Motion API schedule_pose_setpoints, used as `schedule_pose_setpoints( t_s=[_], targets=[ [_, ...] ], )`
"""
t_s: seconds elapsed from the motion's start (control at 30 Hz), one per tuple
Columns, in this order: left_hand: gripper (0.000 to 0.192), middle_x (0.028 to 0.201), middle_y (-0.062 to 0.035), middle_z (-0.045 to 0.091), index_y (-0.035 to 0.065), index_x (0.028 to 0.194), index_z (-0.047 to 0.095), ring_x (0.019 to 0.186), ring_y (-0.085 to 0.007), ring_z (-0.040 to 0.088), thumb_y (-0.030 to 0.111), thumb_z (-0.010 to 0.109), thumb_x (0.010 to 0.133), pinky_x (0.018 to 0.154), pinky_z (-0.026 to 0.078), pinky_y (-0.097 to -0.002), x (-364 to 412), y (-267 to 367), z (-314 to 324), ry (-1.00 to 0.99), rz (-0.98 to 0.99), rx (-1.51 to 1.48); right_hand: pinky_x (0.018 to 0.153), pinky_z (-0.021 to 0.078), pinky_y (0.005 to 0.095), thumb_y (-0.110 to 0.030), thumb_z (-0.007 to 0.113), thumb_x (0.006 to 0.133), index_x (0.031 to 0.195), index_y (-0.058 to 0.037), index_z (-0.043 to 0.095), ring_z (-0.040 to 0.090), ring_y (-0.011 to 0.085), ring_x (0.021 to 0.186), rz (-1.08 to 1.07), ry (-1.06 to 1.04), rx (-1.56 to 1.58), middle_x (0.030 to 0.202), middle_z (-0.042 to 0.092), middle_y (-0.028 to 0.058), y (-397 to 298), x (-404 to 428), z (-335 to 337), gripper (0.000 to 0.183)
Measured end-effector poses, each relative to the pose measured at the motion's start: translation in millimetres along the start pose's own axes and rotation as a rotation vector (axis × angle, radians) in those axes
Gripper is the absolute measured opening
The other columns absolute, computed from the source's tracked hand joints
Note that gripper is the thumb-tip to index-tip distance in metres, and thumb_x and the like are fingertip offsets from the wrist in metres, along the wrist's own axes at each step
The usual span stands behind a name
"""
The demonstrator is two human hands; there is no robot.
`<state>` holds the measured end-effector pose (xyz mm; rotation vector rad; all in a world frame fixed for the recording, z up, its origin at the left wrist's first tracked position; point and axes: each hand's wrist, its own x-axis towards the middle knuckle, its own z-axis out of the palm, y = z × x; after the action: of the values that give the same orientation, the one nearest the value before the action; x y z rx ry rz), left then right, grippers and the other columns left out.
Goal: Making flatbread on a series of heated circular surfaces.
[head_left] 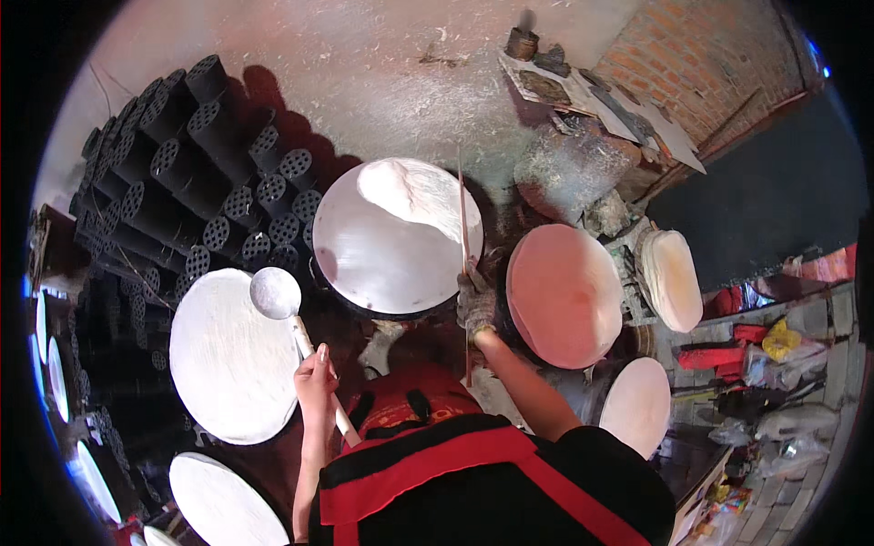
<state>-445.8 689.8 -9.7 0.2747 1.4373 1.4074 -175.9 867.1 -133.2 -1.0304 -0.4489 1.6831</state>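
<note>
My bare left hand [316, 382] grips the handle of a metal ladle [275, 293]. The ladle's bowl is over the edge of a large round vessel [229, 362] full of white batter. In front of me, a round flat griddle [372, 263] carries a white patch of batter [410, 191] along its far and right side. My right hand [476, 300], in a grey knit glove, holds a long thin stick [463, 211] upright in view, crossing the griddle's right edge. Right of that hand lies a stack of round flatbreads [563, 297].
Honeycomb coal briquettes [177, 170] are piled at the left against the wall. Another flatbread stack [672, 280] and a pale round disc [638, 406] are at the right. A board with dark objects [543, 85] stands at the back. Plastic bags [785, 355] lie on the right-hand paving.
</note>
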Motion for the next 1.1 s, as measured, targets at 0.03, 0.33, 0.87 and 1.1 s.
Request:
schedule_pose_setpoints(
  t_s=[0.03,0.33,0.87,1.1],
  targets=[
    [0.027,0.058,0.0066,0.041,0.0111,0.065,0.05,0.044,0.0004,0.028,0.02,0.058,0.09,0.038,0.02,-0.0163,-2,-3,3,0.032,0.014,-0.009,0.05,0.0422,0.0205,-0.015,0.065,0.084,0.105,-0.0165,0.065,0.05,0.0079,0.055,-0.33,0.013,-0.233,0.073,0.058,-0.0049,3,13,8,0.021],
    [0.005,0.067,0.0071,0.05,0.0076,0.083,0.059,0.048,0.0019,0.032,0.01,0.059,0.087,0.041,0.022,-0.0147,-18,-35,21,0.116,0.087,0.023,0.061,0.0438,0.0226,-0.019,0.062,0.085,0.12,-0.0099,0.057,0.056,0.0114,0.066,-0.201,-0.379,-1.028,0.075,0.06,-0.0009,-42,6,33,0.037],
    [0.009,0.07,0.0004,0.051,0.0065,0.078,0.053,0.057,-0.0045,0.044,-0.001,0.049,0.079,0.046,0.033,-0.0166,-52,-45,65,0.266,0.037,-0.222,0.066,0.0409,0.0209,-0.016,0.068,0.081,0.117,-0.0119,0.061,0.049,0.0063,0.074,-0.609,-0.904,-1.216,0.085,0.058,-0.0029,-77,88,-13,0.037],
    [0.009,0.074,-0.0034,0.052,0.0049,0.074,0.054,0.057,-0.0067,0.043,0.01,0.049,0.08,0.046,0.033,-0.0182,-65,-46,77,0.364,0.109,-0.146,0.066,0.0429,0.0232,-0.014,0.066,0.082,0.107,-0.0068,0.063,0.051,0.0065,0.074,-0.209,-0.55,-0.912,0.082,0.06,0.0005,-115,137,19,0.027]
  ],
)
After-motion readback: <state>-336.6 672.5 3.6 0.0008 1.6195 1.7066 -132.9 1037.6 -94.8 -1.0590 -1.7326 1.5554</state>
